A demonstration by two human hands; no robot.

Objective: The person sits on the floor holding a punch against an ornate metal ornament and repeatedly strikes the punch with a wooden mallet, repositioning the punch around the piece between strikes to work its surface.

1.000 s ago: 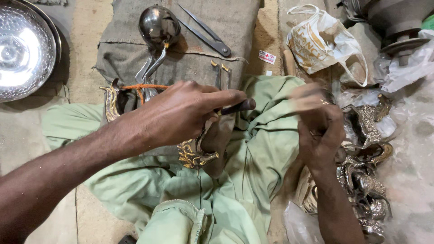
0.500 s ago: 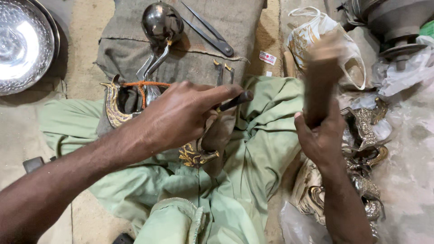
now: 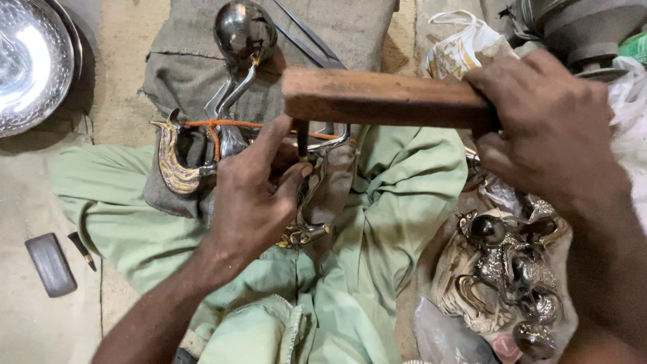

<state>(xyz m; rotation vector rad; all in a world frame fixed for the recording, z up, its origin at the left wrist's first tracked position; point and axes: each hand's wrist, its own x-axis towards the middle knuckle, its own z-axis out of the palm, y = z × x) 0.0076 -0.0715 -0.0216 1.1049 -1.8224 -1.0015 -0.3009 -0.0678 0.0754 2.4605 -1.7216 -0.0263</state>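
My right hand [image 3: 546,125] grips a brown wooden block [image 3: 377,98], held level with its left end over a thin dark punch [image 3: 302,138]. My left hand [image 3: 259,192] pinches that punch upright between thumb and fingers, its tip down on a small gold-and-silver metal ornament [image 3: 303,234] that rests on pale green cloth [image 3: 391,209] over my lap. A curved brass bird-shaped piece [image 3: 174,165] lies just left of my left hand, tied with orange cord.
A shiny round metal ladle-like piece [image 3: 244,30] and long tweezers [image 3: 306,34] lie on grey sacking [image 3: 182,74] ahead. A steel bowl [image 3: 30,64] sits top left. Several silver ornaments [image 3: 502,269] pile at the right. A dark stone [image 3: 50,264] lies lower left.
My right hand has brought the wooden block from upright at the right to level across the punch. The view has moved closer to the work; my left hand keeps holding the punch.
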